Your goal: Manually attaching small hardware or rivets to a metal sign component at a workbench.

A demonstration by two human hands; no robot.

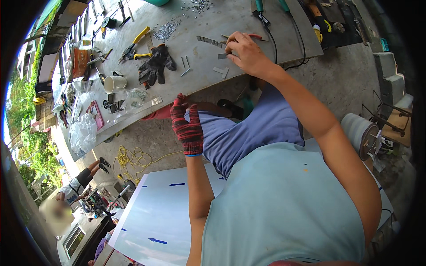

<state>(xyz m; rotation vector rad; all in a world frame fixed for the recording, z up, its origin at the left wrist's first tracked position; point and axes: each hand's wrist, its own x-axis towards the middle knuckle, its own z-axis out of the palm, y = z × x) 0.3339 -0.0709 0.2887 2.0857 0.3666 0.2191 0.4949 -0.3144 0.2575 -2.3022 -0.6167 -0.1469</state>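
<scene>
My left hand [187, 128], in a red and black knit glove, is raised in front of the metal table's near edge. Its fingers and thumb stand apart with nothing between them. My bare right hand [248, 55] is over the tabletop, its fingertips pinched on a small grey metal strip [221, 56]. Close to those fingers lie a dark, patterned strip [209, 41] and a red-handled tool [256, 36], partly hidden by the hand. Two flat metal pieces [225, 72] rest nearer the edge. Left of them are three nails [185, 72] and a black glove [158, 65].
Yellow-handled cutters [141, 35], a heap of metal bits [165, 32] and a white cup [115, 84] stand or lie on the table [204, 88]. Green-handled corded tools [260, 6] are at the far right. Yellow cord [128, 160] coils on the floor; another person [71, 190] is at left.
</scene>
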